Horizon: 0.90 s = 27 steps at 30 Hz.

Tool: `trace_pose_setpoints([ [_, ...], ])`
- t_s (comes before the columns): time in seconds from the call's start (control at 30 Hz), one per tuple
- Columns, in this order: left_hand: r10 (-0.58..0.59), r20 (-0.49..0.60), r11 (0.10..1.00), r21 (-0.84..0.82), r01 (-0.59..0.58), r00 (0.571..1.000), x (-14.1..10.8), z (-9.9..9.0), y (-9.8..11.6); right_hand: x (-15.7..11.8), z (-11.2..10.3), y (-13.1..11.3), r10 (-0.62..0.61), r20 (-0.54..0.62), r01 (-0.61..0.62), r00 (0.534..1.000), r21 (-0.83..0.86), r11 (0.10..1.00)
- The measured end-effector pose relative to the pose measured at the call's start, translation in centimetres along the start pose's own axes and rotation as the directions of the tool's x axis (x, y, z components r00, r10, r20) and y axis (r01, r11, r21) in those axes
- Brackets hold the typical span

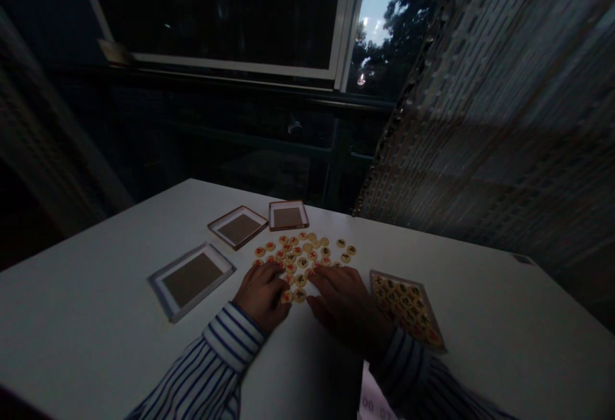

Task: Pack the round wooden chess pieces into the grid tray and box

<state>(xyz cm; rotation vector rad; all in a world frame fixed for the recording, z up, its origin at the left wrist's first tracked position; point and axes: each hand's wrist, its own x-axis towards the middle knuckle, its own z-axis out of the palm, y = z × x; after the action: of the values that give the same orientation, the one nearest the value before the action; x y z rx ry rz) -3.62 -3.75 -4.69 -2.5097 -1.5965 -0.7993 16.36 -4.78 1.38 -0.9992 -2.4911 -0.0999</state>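
Note:
Many round wooden Chinese chess pieces (300,280), with red or black characters, lie spread flat in the middle of the white table. A few show plain faces. My left hand (262,293) rests at the near left edge of the spread, its curved fingers over red pieces and its thumb apart beside a piece. My right hand (346,301) lies across the right side, fingers stretched out and touching the pieces. To the right of it stands a shallow clear-edged box (435,319) filled with rows of similar pieces. What lies under both palms is hidden.
Three shallow trays with brown bottoms stand on the white table (110,266): a grey-edged tray (192,277) at the left, a brown-edged tray (240,226) behind it, and another tray (288,216) farther back. Beyond are a window (216,16) and a beaded curtain (480,119).

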Motion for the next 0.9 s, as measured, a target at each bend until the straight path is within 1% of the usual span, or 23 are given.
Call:
trace_pose_setpoints([
  [0.27,0.039,-0.02,0.999,-0.014,-0.039,0.999,0.4,-0.6,0.2,-0.1,0.2,0.1,0.0,0.014,-0.001,1.0,0.006,1.0],
  [0.4,0.033,-0.028,0.999,-0.042,-0.034,0.999,0.5,-0.9,0.4,-0.1,0.4,0.2,0.004,0.015,-0.004,1.0,0.001,1.0],
  [0.63,0.054,-0.064,0.996,-0.073,-0.059,0.996,0.8,-1.7,0.7,0.0,0.4,0.1,0.005,0.006,-0.005,1.0,0.002,1.0],
  [0.8,0.049,-0.095,0.994,-0.095,-0.058,0.994,1.0,-2.1,1.2,0.0,0.4,0.0,0.001,0.007,-0.001,1.0,-0.005,1.0],
  [0.9,0.056,-0.12,0.992,-0.108,-0.069,0.991,1.1,-2.4,1.3,0.0,0.5,0.1,-0.01,-0.01,0.01,1.0,-0.01,1.0],
])
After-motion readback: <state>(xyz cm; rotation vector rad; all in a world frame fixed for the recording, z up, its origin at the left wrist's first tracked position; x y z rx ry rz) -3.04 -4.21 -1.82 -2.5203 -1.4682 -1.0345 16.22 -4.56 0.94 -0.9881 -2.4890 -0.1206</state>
